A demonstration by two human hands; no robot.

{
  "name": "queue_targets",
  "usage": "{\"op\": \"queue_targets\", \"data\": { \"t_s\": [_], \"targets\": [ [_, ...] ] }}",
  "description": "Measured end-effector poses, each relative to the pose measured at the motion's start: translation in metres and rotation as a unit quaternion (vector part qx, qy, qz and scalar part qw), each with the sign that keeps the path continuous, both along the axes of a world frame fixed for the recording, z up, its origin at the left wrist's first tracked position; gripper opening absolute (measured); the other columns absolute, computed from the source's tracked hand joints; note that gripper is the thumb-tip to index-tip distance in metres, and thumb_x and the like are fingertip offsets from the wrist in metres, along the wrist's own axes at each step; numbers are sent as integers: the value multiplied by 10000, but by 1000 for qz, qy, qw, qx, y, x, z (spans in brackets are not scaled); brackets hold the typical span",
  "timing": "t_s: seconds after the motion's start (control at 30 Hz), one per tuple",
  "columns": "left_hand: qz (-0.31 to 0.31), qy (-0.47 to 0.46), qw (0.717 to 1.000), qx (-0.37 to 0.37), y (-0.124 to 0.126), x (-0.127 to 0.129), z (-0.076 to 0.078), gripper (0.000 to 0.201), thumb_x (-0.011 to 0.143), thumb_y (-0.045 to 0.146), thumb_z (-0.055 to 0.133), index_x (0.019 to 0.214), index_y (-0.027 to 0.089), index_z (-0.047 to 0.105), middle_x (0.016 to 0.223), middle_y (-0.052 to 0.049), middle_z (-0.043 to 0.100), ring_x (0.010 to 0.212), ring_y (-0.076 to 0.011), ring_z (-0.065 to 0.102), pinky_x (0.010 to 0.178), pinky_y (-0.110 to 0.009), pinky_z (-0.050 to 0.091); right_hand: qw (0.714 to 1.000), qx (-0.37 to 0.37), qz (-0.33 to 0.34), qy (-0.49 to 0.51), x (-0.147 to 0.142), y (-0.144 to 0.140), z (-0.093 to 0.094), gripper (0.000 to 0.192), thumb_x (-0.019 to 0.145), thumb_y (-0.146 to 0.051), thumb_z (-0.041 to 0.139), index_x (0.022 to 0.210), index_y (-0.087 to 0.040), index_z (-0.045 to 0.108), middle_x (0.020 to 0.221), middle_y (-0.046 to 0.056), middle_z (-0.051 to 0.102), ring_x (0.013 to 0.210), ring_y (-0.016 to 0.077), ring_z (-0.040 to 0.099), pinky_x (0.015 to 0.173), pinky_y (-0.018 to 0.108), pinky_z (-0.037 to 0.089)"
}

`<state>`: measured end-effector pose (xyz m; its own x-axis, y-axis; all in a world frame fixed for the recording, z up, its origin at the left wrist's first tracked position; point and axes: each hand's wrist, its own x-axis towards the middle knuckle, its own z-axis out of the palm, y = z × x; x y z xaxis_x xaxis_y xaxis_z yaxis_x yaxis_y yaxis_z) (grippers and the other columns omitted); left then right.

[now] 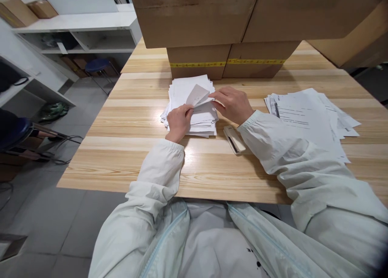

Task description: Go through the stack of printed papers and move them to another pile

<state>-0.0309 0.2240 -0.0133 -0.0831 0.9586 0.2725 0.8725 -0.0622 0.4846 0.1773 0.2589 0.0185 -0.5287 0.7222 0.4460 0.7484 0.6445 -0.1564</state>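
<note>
A thick stack of white printed paper (188, 85) lies on the wooden table in front of me. Over it, my left hand (179, 119) pinches the near left part of a folded sheet of paper (197, 94). The fingertips of my right hand (233, 103) are closed on the same sheet's right edge. One flap of the sheet stands up between the two hands. Beside the stack, below my right wrist, a cream-coloured stapler (234, 140) rests on the table, touched by neither hand.
A loose, fanned pile of printed sheets (306, 112) lies to the right, partly behind my right sleeve. Large cardboard boxes (197, 19) are stacked at the table's back. White shelves (81, 23) and a blue stool (98, 65) stand to the left.
</note>
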Motion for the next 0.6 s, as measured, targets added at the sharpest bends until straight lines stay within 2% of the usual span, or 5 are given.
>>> {"op": "queue_targets", "data": {
  "t_s": [0.17,0.27,0.43,0.5,0.6],
  "targets": [
    [13,19,1000,11,1,0,0,267,965,330,540,1013,268,796,951,-73,794,907,-264,694,735,-329,403,967,-120,-16,224,2,-4,-3,175,925,-292,611,987,-209,752,936,72,745,806,220,649,814,399,527],
    [14,18,1000,11,0,1,1,274,968,336,533,1006,266,795,944,-70,793,905,-259,696,735,-327,397,900,-237,-34,363,-2,-4,-4,81,868,-281,720,843,-205,725,801,30,718,716,171,649,744,349,567],
    [8,1,1000,19,-1,0,-2,289,967,368,530,985,272,802,953,-50,801,905,-248,699,746,-324,408,755,-433,-78,486,-15,0,-2,301,907,-377,733,720,-148,677,674,59,687,593,127,646,614,276,597],
    [0,-10,1000,23,-1,-1,-3,271,953,398,561,983,286,806,938,-30,801,888,-233,697,746,-314,417,720,-468,-81,506,-18,2,-2,361,912,-439,712,715,-140,668,664,68,690,581,122,649,582,251,600],
    [-4,-15,1000,20,-1,-2,-5,260,919,460,624,994,295,811,915,-18,799,861,-223,696,749,-308,430,695,-490,-75,521,-20,5,-3,382,869,-472,739,715,-131,665,672,81,704,579,118,650,546,222,595]
  ]
}}
